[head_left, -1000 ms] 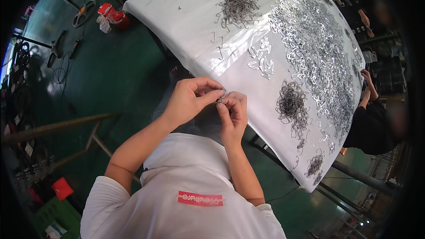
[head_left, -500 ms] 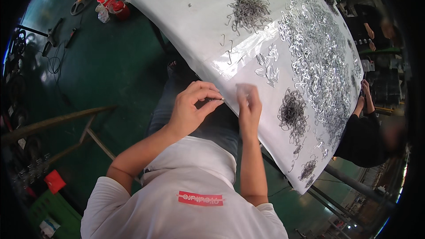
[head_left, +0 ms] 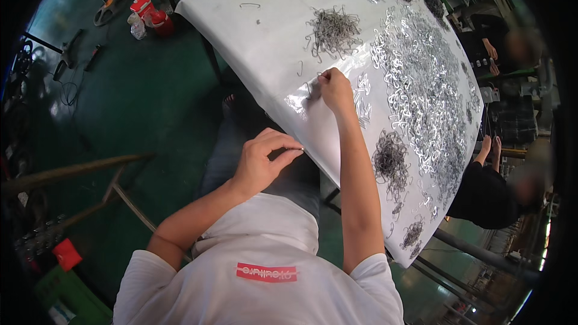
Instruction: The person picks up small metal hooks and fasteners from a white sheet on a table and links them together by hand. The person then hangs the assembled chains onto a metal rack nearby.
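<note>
My left hand (head_left: 264, 159) is held over my lap by the table's near edge, thumb and fingertips pinched on a small metal piece (head_left: 302, 149). Only a bright end of it shows. My right hand (head_left: 336, 91) reaches over the white-covered table (head_left: 259, 42), its fingertips closed on a dark wire hook (head_left: 319, 74). Two loose wire hooks, one upright (head_left: 300, 68) and one lower down (head_left: 308, 90), lie to the left of that hand. Beyond it is a tangled pile of dark wire hooks (head_left: 335, 31); shiny metal clips (head_left: 362, 99) lie to its right.
A wide spread of shiny bent clips (head_left: 424, 90) covers the table's right part. Another dark hook pile (head_left: 391, 159) lies nearer me. Two people in dark clothes (head_left: 486, 195) work at the far side. Red containers (head_left: 159, 23) stand on the green floor; a metal rail (head_left: 78, 171) is at left.
My right hand has moved away from beside the left, forward over the table to the loose hooks, and closed there. The left hand keeps its pinch. The view has shifted slightly.
</note>
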Demonstrator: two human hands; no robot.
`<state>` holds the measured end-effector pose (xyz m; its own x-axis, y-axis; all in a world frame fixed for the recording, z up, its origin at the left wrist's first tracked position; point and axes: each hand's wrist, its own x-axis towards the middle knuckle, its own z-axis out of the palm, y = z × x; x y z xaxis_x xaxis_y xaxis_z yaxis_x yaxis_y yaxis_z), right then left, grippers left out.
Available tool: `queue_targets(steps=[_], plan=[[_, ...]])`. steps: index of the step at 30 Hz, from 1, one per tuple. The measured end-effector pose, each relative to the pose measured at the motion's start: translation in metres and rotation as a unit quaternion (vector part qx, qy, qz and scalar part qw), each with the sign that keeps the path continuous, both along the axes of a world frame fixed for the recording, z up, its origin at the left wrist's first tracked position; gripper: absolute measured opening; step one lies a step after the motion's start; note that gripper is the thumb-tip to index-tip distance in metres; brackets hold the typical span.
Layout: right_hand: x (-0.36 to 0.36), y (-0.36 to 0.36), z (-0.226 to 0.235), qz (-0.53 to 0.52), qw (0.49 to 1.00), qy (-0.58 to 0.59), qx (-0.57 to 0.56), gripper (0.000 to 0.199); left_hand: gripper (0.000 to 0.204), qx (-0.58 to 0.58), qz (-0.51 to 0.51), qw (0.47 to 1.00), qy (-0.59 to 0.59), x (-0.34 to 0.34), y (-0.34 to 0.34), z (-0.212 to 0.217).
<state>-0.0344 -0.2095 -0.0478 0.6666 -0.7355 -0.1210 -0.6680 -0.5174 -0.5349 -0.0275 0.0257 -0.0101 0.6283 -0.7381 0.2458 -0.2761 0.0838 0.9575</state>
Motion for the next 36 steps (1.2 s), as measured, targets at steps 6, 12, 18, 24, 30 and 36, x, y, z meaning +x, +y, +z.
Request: queue_targets(steps=[6,12,18,24,30,36], plan=[[-0.084,0.045,0.042,-0.062,0.920,-0.230,0.311,0.012,0.014,0.004,-0.023,1.000,0.004,-0.008,-0.003,0.003],[-0.124,0.107,0.073,-0.137,0.825,-0.405,0.370,0.018,0.013,0.003,-0.028,0.999,-0.019,-0.018,-0.009,0.006],[-0.140,0.135,0.072,-0.159,0.780,-0.465,0.387,0.023,0.017,-0.002,-0.033,0.999,-0.023,-0.026,-0.015,0.009],[-0.140,0.139,0.061,-0.178,0.766,-0.521,0.332,0.022,0.025,-0.004,-0.029,0.999,-0.045,-0.038,-0.024,0.010],[-0.142,0.144,0.050,-0.163,0.762,-0.576,0.247,0.025,0.028,-0.017,-0.001,0.996,-0.086,-0.028,-0.043,-0.014],[-0.149,0.146,0.043,-0.158,0.757,-0.576,0.267,0.024,0.015,0.035,-0.036,0.956,-0.290,0.002,-0.142,-0.062]])
